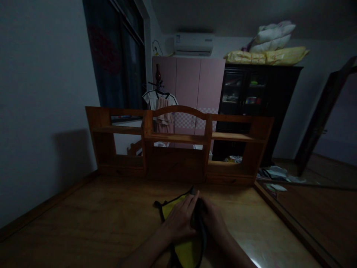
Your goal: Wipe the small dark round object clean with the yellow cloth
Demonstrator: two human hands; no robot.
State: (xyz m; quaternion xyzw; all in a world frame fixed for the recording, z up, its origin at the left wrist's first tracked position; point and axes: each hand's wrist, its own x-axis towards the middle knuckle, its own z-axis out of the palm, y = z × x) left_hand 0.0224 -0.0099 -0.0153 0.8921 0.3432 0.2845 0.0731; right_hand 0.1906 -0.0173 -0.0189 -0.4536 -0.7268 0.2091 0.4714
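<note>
A yellow cloth item with dark edging (188, 252) lies on the wooden surface in front of me, partly folded. Its exact kind is hard to make out in the dim light. My left hand (182, 219) is on its upper part, fingers held together and pressing the fabric against the dark fold. My right hand (213, 219) closes on the dark edge from the other side, its fingertips hidden behind the fabric. Both hands nearly meet at the fold. A dark corner of the cloth sticks out to the left.
A wooden shelf unit (176, 138) stands along the far edge of the wooden surface (111, 219). A white wall (55, 93) borders the left, and a raised wooden rim (290, 223) the right. Beyond stand a pink wardrobe (187, 80) and a dark cabinet (281, 96).
</note>
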